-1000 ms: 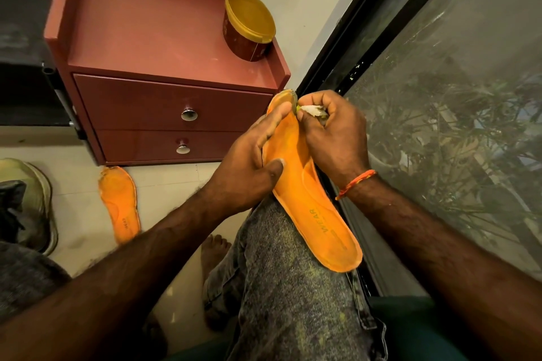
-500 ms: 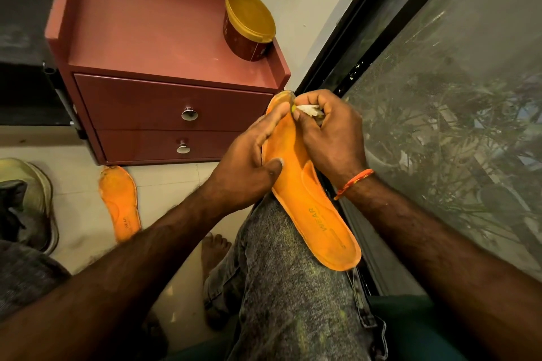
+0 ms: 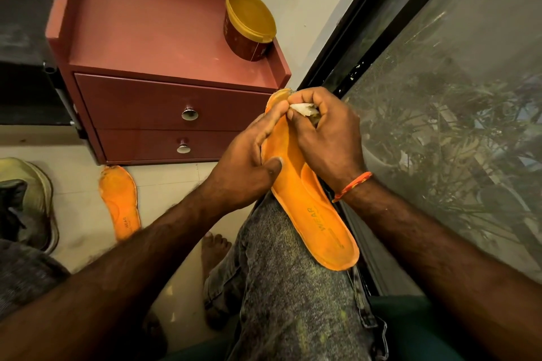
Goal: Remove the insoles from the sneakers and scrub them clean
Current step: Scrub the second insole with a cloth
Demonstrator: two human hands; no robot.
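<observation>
The left hand [image 3: 249, 173] grips the long orange foam insole [image 3: 311, 208], angled centre to lower right, while a pale crumpled wad [image 3: 302, 110] is pinched by the right hand [image 3: 325, 138] at its upper tip.

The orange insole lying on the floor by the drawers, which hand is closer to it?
Left. The left hand grips the other orange foam insole on the knee, on the side toward the orange insole on the floor. The right hand scrubs farther away, beside the window.

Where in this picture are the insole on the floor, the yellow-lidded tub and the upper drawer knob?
insole on the floor [image 3: 118, 202]: head view, its middle.
yellow-lidded tub [image 3: 249, 16]: head view, centre of lid.
upper drawer knob [image 3: 189, 114]: head view, its round face.
</observation>
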